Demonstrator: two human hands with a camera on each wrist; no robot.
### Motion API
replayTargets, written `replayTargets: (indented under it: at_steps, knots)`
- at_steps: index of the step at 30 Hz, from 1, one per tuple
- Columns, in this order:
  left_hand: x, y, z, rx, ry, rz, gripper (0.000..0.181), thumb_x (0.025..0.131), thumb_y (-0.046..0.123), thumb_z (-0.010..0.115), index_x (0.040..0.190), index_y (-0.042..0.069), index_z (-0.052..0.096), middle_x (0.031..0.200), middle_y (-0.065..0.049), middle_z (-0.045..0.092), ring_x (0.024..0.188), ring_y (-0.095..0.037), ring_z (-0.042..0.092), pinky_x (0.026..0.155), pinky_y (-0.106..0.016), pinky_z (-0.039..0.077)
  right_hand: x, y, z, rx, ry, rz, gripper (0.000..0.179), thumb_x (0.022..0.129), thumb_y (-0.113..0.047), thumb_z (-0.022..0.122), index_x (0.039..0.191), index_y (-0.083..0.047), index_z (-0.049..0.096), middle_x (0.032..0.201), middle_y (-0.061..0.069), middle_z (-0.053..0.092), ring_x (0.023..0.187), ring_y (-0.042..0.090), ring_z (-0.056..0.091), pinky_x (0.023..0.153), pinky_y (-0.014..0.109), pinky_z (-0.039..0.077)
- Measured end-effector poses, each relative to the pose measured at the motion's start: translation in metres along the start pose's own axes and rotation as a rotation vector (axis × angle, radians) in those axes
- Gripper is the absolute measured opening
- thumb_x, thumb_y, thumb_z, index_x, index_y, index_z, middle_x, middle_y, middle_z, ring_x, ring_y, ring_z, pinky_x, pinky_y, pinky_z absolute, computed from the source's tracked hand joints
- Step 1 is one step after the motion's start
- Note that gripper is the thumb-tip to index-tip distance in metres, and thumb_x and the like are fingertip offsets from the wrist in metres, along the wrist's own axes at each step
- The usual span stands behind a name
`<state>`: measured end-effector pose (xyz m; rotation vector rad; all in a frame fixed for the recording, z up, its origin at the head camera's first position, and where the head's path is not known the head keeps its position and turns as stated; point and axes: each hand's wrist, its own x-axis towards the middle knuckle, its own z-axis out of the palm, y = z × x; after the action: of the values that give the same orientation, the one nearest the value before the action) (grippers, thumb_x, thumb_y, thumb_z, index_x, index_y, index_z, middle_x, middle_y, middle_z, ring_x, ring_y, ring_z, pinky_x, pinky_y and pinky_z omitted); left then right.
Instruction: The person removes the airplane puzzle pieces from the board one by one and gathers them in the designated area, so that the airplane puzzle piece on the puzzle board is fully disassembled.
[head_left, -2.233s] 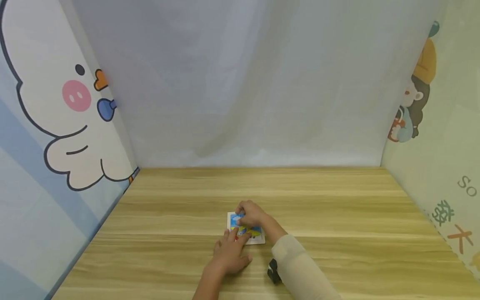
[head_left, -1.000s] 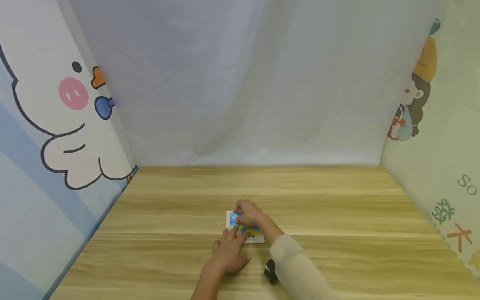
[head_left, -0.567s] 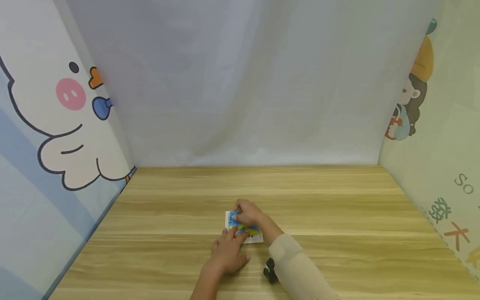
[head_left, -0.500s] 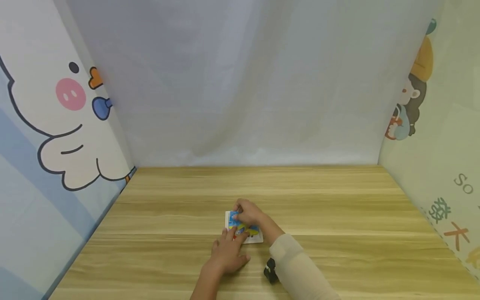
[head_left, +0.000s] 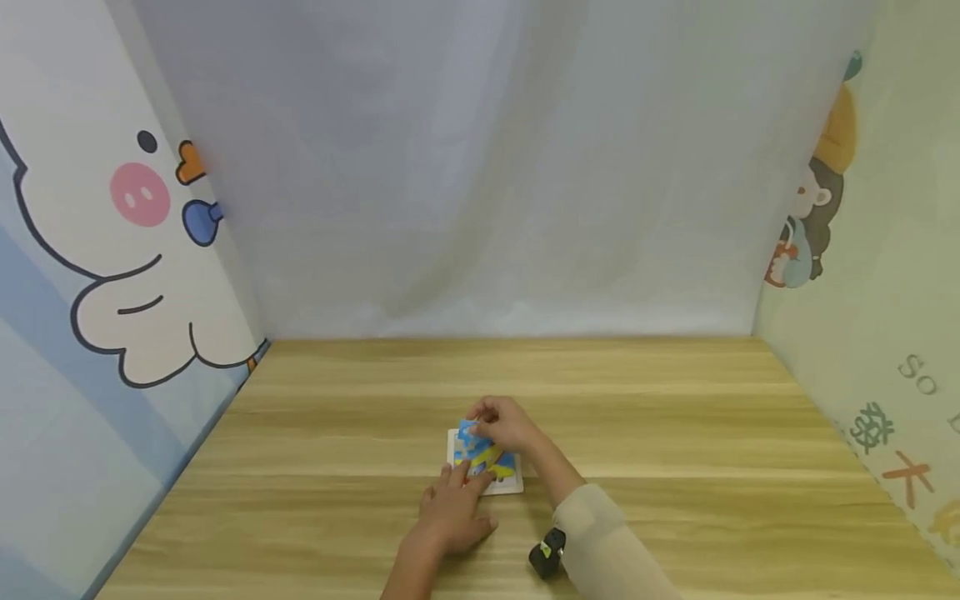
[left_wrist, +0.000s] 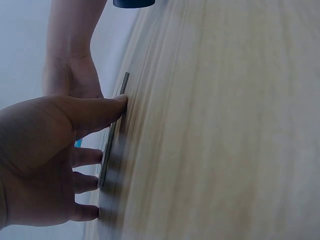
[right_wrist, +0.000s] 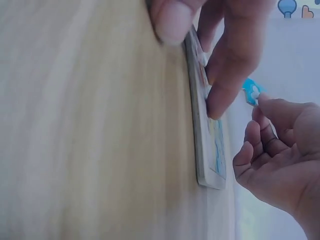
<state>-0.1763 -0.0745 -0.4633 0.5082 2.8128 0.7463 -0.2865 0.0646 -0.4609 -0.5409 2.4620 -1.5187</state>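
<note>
A small picture puzzle in a white-rimmed tray lies on the table, blue and yellow with red bits. My right hand pinches a blue puzzle piece with a white cloud between thumb and index finger. In the right wrist view the piece is up off the tray, its other fingers loosely curled. My left hand rests its outstretched fingertips on the puzzle's near part. Seen from the left wrist, that hand lies along the tray's edge, thumb at the near side.
The wood-grain table runs back to a grey-white cloth. Cartoon-printed walls stand at left and right. A black wrist device hangs by my right sleeve, low over the table.
My right hand has lifted the cloud piece from the tray's far left corner, exposing a grey patch beneath. The left hand has stayed on the puzzle. The head view has shifted slightly.
</note>
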Motion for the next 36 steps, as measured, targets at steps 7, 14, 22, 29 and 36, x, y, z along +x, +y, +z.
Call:
replayTargets:
  at_steps: [7, 14, 22, 29, 36]
  knots:
    - [-0.002, -0.001, 0.002, 0.003, 0.013, 0.007, 0.058, 0.08, 0.03, 0.069, 0.133, 0.014, 0.05, 0.143, -0.025, 0.029, 0.129, -0.052, 0.018, 0.093, -0.072, 0.019, -0.002, 0.003, 0.001, 0.01, 0.0, -0.01, 0.01, 0.087, -0.004, 0.062, 0.097, -0.004, 0.063, 0.081, 0.003, 0.057, 0.074, 0.017, 0.052, 0.062, 0.027, 0.046]
    - [-0.001, -0.003, 0.002, -0.022, 0.031, 0.009, 0.058, 0.08, 0.03, 0.069, 0.132, 0.013, 0.051, 0.142, -0.026, 0.029, 0.129, -0.053, 0.017, 0.092, -0.073, 0.017, -0.004, 0.002, 0.001, 0.026, 0.0, -0.024, 0.01, 0.087, -0.004, 0.063, 0.097, -0.003, 0.063, 0.08, 0.003, 0.057, 0.073, 0.016, 0.052, 0.062, 0.028, 0.047]
    - [0.003, -0.006, -0.003, -0.09, 0.056, 0.03, 0.053, 0.082, 0.027, 0.068, 0.129, 0.009, 0.055, 0.143, -0.028, 0.027, 0.126, -0.058, 0.017, 0.089, -0.075, 0.019, -0.01, 0.0, -0.005, 0.032, 0.041, -0.048, 0.01, 0.087, -0.006, 0.064, 0.096, -0.003, 0.065, 0.081, 0.002, 0.057, 0.074, 0.016, 0.052, 0.065, 0.028, 0.046]
    - [0.004, 0.002, 0.0, -0.043, 0.06, 0.034, 0.053, 0.082, 0.028, 0.069, 0.127, 0.005, 0.055, 0.141, -0.026, 0.033, 0.128, -0.055, 0.017, 0.094, -0.071, 0.02, -0.017, 0.006, -0.014, 0.075, 0.085, -0.031, 0.011, 0.086, -0.004, 0.064, 0.097, -0.001, 0.064, 0.078, 0.004, 0.056, 0.071, 0.017, 0.052, 0.063, 0.028, 0.045]
    - [0.007, 0.011, 0.001, 0.004, 0.039, 0.045, 0.054, 0.081, 0.027, 0.068, 0.128, 0.005, 0.054, 0.14, -0.024, 0.037, 0.129, -0.05, 0.023, 0.094, -0.07, 0.023, -0.02, 0.012, -0.021, 0.095, 0.132, -0.025, 0.012, 0.084, -0.003, 0.065, 0.096, -0.002, 0.065, 0.084, 0.004, 0.058, 0.079, 0.018, 0.051, 0.071, 0.03, 0.043]
